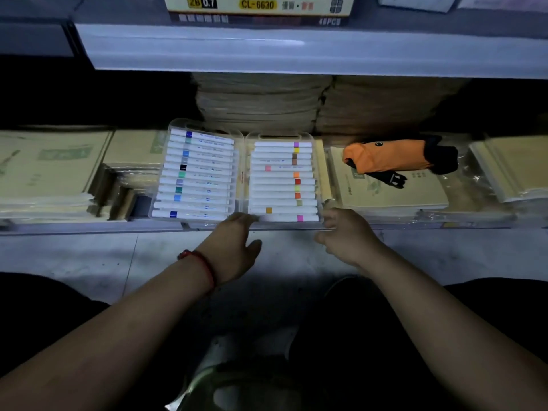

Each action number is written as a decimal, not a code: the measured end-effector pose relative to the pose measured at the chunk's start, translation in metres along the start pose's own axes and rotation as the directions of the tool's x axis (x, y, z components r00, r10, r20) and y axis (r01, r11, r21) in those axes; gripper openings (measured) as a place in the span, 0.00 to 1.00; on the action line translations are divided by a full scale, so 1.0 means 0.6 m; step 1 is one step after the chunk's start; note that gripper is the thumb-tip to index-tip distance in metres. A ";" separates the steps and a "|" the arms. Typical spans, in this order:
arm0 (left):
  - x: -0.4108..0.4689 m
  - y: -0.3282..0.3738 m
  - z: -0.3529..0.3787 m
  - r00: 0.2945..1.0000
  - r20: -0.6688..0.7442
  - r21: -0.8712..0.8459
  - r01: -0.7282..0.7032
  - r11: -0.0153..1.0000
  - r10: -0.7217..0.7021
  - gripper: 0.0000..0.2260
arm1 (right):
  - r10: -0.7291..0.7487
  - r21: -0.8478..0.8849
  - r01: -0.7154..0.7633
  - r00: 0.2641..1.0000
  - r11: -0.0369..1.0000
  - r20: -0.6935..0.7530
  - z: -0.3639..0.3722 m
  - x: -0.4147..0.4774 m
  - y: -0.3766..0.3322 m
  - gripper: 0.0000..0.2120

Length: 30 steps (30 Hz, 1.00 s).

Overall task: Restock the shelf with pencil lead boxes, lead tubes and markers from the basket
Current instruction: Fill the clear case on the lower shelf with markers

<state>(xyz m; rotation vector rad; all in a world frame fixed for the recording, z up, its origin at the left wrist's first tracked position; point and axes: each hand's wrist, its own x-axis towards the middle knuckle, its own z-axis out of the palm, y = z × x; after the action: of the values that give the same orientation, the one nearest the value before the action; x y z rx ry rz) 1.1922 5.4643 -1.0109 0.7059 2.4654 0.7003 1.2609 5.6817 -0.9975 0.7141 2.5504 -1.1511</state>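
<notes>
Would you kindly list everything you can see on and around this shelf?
marker cases: two, clear, side by side at the front of the lower shelf, centre
markers: many, white with coloured bands, in rows inside the cases
folding umbrella: one, orange and black, on a notebook stack at right
notebook stacks: several, tan, wrapped, left and right of the cases
paper stacks: two, brown, behind the cases
pencil lead box: one, yellow, on the upper shelf
left hand: red bracelet at the wrist, touches the cases' front edge
right hand: grips the right case's front corner
</notes>
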 end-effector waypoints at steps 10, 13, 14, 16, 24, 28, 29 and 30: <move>0.033 -0.005 0.014 0.952 -0.220 -0.269 0.153 0.951 -0.215 0.13 | 0.000 -0.042 -0.002 0.999 0.999 -0.047 0.020 0.008 0.003 0.15; 0.045 -0.015 0.020 0.934 -0.232 -0.356 0.179 0.917 -0.272 0.12 | 0.003 0.016 -0.002 0.999 1.000 -0.045 0.018 0.009 0.006 0.14; 0.049 -0.016 0.024 0.934 -0.243 -0.332 0.174 0.927 -0.263 0.12 | 0.005 0.053 -0.003 0.999 0.999 -0.039 0.017 0.010 0.006 0.14; 0.057 -0.015 0.033 0.940 -0.279 -0.200 0.144 0.969 -0.197 0.12 | 0.007 0.107 -0.003 0.999 0.994 -0.032 0.015 0.011 0.008 0.13; 0.068 -0.025 0.039 0.946 -0.324 -0.122 -0.032 0.992 -0.009 0.10 | 0.035 0.195 -0.033 0.999 0.980 -0.006 0.008 0.013 0.010 0.14; 0.063 -0.018 0.046 0.943 -0.273 -0.071 -0.216 0.974 0.190 0.16 | 0.065 0.194 -0.058 0.997 0.979 -0.029 0.010 0.018 0.013 0.13; 0.063 -0.019 0.046 0.938 -0.278 -0.083 -0.237 0.968 0.206 0.16 | 0.063 0.171 -0.055 0.997 0.984 -0.041 0.012 0.021 0.015 0.13; 0.064 -0.020 0.045 0.930 -0.296 -0.090 -0.254 0.963 0.217 0.15 | 0.058 0.154 -0.049 0.997 0.987 -0.051 0.013 0.024 0.018 0.13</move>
<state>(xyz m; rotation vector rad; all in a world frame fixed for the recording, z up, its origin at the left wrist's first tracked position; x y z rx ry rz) 1.1746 5.4868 -1.0499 0.9187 2.5845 1.1095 1.2543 5.6867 -1.0154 0.8553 2.4906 -1.3371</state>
